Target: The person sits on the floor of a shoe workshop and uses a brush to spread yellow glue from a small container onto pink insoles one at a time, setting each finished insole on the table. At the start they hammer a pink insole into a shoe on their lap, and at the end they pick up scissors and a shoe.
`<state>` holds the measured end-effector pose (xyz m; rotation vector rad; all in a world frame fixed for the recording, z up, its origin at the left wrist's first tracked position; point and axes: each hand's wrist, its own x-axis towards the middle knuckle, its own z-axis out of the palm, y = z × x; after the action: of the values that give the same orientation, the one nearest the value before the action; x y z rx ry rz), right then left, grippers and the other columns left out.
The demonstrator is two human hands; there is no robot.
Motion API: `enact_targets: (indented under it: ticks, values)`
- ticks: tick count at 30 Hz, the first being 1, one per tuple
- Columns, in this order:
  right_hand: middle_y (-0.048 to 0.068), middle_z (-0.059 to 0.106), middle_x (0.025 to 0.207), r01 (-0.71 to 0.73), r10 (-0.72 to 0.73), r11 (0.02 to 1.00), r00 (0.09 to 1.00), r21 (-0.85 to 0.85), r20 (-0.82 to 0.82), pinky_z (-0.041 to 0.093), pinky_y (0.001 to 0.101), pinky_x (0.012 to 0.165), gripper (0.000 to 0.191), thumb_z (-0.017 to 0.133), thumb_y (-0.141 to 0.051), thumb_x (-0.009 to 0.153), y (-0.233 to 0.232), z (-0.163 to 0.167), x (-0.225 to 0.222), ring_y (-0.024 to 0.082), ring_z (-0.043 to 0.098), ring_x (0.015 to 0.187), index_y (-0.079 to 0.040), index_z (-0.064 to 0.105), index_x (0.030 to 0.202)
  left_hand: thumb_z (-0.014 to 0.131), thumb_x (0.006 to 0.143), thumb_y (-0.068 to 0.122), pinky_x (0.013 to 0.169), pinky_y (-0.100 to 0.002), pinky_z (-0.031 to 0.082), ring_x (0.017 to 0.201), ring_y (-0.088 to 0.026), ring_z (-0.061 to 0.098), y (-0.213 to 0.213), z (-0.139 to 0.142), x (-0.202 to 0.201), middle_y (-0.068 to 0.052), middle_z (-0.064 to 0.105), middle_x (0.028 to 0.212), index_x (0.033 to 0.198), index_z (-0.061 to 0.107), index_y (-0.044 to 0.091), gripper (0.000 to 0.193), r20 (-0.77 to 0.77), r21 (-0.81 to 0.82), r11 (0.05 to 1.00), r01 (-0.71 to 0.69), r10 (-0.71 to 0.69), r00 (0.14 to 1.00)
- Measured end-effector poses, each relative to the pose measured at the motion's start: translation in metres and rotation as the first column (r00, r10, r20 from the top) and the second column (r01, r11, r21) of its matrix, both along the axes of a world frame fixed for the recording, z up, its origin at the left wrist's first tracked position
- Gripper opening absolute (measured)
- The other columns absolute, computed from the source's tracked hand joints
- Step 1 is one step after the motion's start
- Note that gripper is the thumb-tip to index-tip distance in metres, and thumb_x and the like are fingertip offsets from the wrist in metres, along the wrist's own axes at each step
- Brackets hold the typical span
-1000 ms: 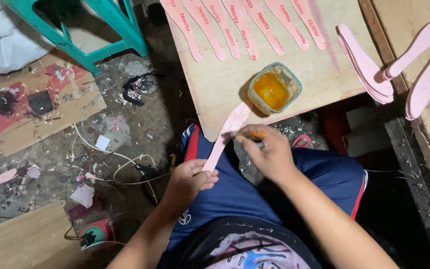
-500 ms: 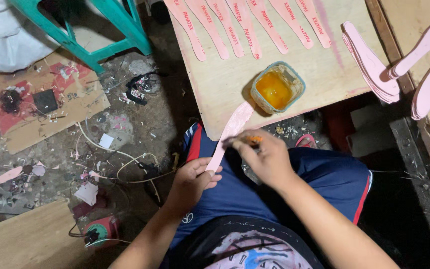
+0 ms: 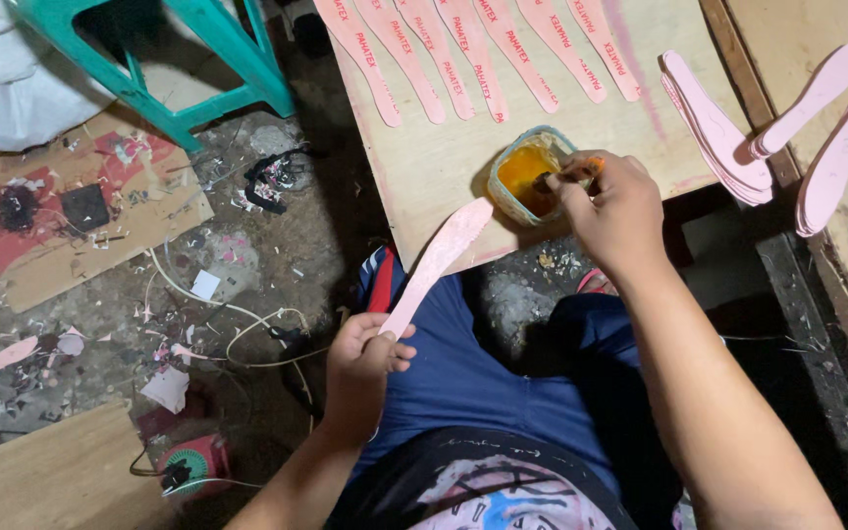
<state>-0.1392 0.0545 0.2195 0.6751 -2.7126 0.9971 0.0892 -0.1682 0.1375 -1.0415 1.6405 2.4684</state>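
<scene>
A: Starting at the left, what has shifted?

B: The left hand (image 3: 363,355) has stayed low over the lap, its fingers (image 3: 392,345) pinching the narrow end of the pink strip (image 3: 438,260). The strip slants up toward the near edge of the table (image 3: 424,186), its broad end just over that edge.

A: And the other hand?

B: A second ago the right hand (image 3: 612,208) worked at the strip. Now it has gone up to the small tub of yellow glue (image 3: 525,175), fingers (image 3: 581,186) pressed together round a brush (image 3: 563,177) whose tip sits in the glue. I judge it a reload, with the strip waiting for its next coat.

A: How loaded is the brush?

B: The tip is too small and shaded to tell.

A: Room to move?

B: Left of the lap lies a littered floor with loose cable (image 3: 238,324) and a green stool (image 3: 198,69), well apart. The tub stands near the table's front edge. Behind it a row of printed pink strips (image 3: 473,49) fills the far side, with bare board between. To the right, a stack of pink strips (image 3: 718,137) overhangs the table edge, near the right hand.
</scene>
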Motion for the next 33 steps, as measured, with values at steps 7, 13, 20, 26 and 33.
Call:
enact_targets:
  ticks: [7,13,20,26,33]
  values:
    - [0.012,0.073,0.107,-0.044,0.014,0.994,0.963,-0.104,-0.269,0.054,0.0362,0.088,0.016,0.080,-0.005,0.099,0.004,0.012,0.017,0.026,0.067,0.101,-0.005,0.072,0.113,0.057,0.093,0.010,0.068,-0.027,0.053,0.078,-0.014,0.065,0.002,-0.003,0.000,-0.014,0.074,0.111,0.121,0.059,-0.003,0.031,-0.008,0.086,0.996,0.025,-0.024,1.000]
    - [0.001,0.073,0.100,0.049,0.066,0.917,0.961,-0.396,0.270,0.054,0.0248,0.085,0.021,0.075,-0.011,0.096,0.007,0.009,0.059,0.007,0.067,0.092,-0.002,0.069,0.113,0.059,0.089,0.005,0.075,-0.028,0.058,0.087,-0.015,0.070,0.008,-0.012,-0.005,-0.009,0.071,0.106,0.130,0.058,-0.003,0.042,0.026,0.173,0.978,0.119,-0.126,0.992]
    - [0.006,0.072,0.096,-0.022,0.281,0.896,0.801,-0.443,0.528,0.053,0.0267,0.081,0.017,0.074,-0.008,0.094,-0.031,-0.035,0.087,0.010,0.064,0.087,-0.001,0.071,0.110,0.063,0.089,0.007,0.063,-0.026,0.054,0.074,-0.013,0.067,0.011,-0.015,-0.006,-0.007,0.071,0.095,0.117,0.063,-0.003,0.030,0.087,0.026,0.979,0.203,-0.204,0.975]
    - [0.007,0.078,0.103,-0.196,0.376,0.874,0.853,-0.444,0.363,0.058,0.0287,0.086,0.014,0.072,-0.009,0.095,-0.045,-0.042,0.086,0.013,0.075,0.095,-0.001,0.070,0.107,0.065,0.089,0.007,0.059,-0.023,0.050,0.067,-0.009,0.062,0.010,-0.017,-0.008,-0.003,0.069,0.087,0.107,0.066,-0.001,0.020,0.074,0.019,0.975,0.222,-0.223,0.972]
    - [0.010,0.076,0.101,-0.303,0.398,0.898,0.868,-0.320,0.296,0.057,0.0306,0.078,0.015,0.076,-0.011,0.090,-0.037,-0.037,0.110,0.021,0.075,0.089,-0.004,0.073,0.103,0.068,0.088,0.010,0.058,-0.022,0.047,0.066,-0.007,0.059,0.008,-0.027,-0.007,-0.001,0.068,0.083,0.103,0.069,0.003,0.017,0.067,0.017,0.971,0.240,-0.241,0.968]
